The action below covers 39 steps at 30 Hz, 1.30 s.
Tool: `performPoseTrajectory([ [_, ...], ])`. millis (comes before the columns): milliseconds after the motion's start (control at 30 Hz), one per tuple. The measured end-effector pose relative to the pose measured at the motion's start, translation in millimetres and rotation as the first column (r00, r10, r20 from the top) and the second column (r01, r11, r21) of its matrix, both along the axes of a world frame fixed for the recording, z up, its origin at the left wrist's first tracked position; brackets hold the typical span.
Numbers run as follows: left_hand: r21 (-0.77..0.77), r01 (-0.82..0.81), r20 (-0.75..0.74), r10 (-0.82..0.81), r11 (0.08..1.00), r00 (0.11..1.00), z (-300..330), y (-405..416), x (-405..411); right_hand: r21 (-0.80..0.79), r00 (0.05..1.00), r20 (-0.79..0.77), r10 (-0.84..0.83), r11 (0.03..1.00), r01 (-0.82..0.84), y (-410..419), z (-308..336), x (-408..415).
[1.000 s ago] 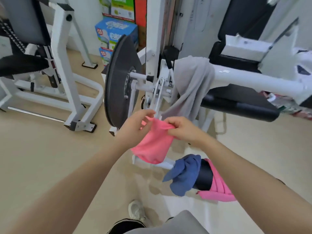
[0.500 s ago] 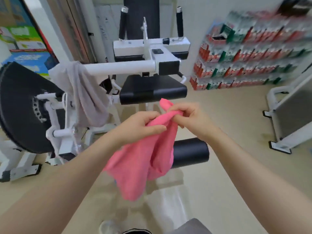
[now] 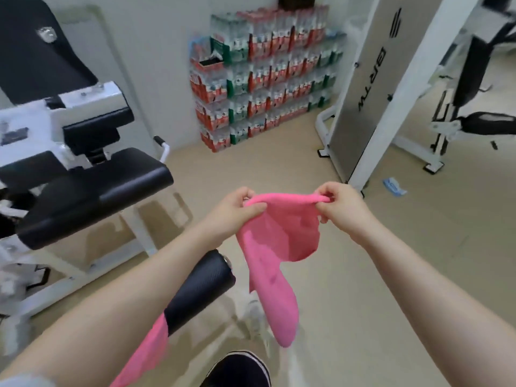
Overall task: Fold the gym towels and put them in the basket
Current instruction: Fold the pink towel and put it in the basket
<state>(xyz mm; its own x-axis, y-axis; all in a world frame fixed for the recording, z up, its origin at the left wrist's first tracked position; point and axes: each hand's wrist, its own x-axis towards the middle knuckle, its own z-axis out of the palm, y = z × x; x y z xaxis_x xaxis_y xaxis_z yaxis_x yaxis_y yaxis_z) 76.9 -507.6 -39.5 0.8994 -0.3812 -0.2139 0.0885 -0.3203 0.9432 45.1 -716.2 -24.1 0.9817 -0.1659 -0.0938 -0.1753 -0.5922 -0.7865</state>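
A pink towel (image 3: 282,247) hangs in the air in front of me, stretched along its top edge between both hands. My left hand (image 3: 237,210) pinches the left end of that edge. My right hand (image 3: 340,205) pinches the right end, fingers curled round the cloth. The rest of the towel droops down to about knee height. A second pink towel (image 3: 148,350) hangs from a black padded roller (image 3: 201,289) under my left forearm. No basket is in view.
A white gym machine with a black seat pad (image 3: 92,194) stands to the left. Stacked packs of bottled water (image 3: 262,79) line the back wall. Another white machine frame (image 3: 371,88) rises at right. A blue scrap (image 3: 395,186) lies on the beige floor.
My view has swung right, away from the weight plate and the grey towel. My hands have drawn apart, spreading the pink towel's top edge from a bunch into a stretched line.
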Motion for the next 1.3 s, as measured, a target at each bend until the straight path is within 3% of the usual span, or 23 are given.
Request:
performPoseTrajectory([
  [100,-0.005,0.088,0.032,-0.088,0.996,0.996,-5,-48,50,-0.066,0.981,-0.136,0.135,0.987,-0.145,-35,-11,32],
  [233,0.100,0.191,0.134,-0.204,0.976,0.970,-5,-105,124,-0.048,0.959,-0.074,0.274,0.959,-0.278,-62,-16,110],
  [400,0.081,0.214,0.171,-0.225,0.974,0.959,15,-145,239,0.083,0.945,-0.055,0.322,0.945,-0.317,-90,-2,228],
  [533,0.090,0.258,0.151,-0.269,0.962,0.951,22,-164,320,-0.035,0.957,-0.010,0.289,0.957,-0.289,-121,6,311],
  [700,0.206,0.189,0.113,-0.215,0.960,0.970,4,-189,401,-0.124,0.977,0.051,0.205,0.973,-0.197,-166,1,397],
  [833,0.211,0.128,0.115,-0.154,0.969,0.981,-9,-228,475,-0.148,0.973,0.164,0.163,0.979,-0.139,-208,-8,483],
  [1000,0.194,-0.024,0.128,-0.001,0.981,0.992,-19,-270,585,0.034,0.986,0.158,0.044,0.998,-0.050,-275,-16,608],
  [1167,0.169,-0.200,0.164,0.172,0.965,0.971,-4,-299,693,0.074,0.985,0.169,0.023,0.997,-0.036,-335,5,739],
  [1300,0.182,-0.295,0.196,0.259,0.938,0.946,-6,-309,763,0.326,0.984,0.092,-0.155,0.938,0.117,-361,-2,834],
])
